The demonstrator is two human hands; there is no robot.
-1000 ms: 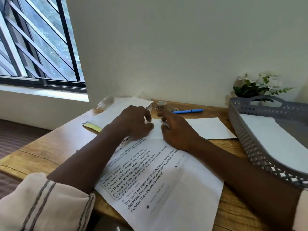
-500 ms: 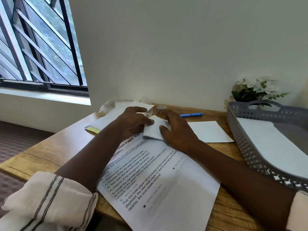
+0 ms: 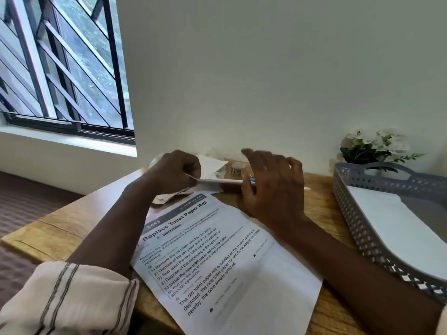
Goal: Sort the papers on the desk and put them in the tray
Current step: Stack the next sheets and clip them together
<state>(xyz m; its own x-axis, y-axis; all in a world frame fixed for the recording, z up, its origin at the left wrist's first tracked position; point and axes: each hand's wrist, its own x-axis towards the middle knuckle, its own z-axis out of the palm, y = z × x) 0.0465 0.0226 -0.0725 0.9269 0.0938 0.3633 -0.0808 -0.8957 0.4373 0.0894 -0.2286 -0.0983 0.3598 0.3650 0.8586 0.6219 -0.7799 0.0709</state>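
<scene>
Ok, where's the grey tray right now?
In the head view the grey tray sits at the right edge of the desk, right of the right hand, just in front of the white flowers, with a white sheet lying inside.

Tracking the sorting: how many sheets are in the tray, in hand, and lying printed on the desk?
Blank sheet in tray: 1
Lifted sheet pinched by left hand: 1
Printed sheet on desk: 1
Total: 3; back papers partly hidden, uncounted

The white printed paper sheet point(image 3: 229, 262) is lying on the wooden desk point(image 3: 72, 226) between my forearms; beyond it my left hand point(image 3: 174, 172) is pinching a thin white paper point(image 3: 217, 182). Rightward, a plain white sheet point(image 3: 399, 226) is lying in the grey perforated plastic tray point(image 3: 358, 228).
</scene>
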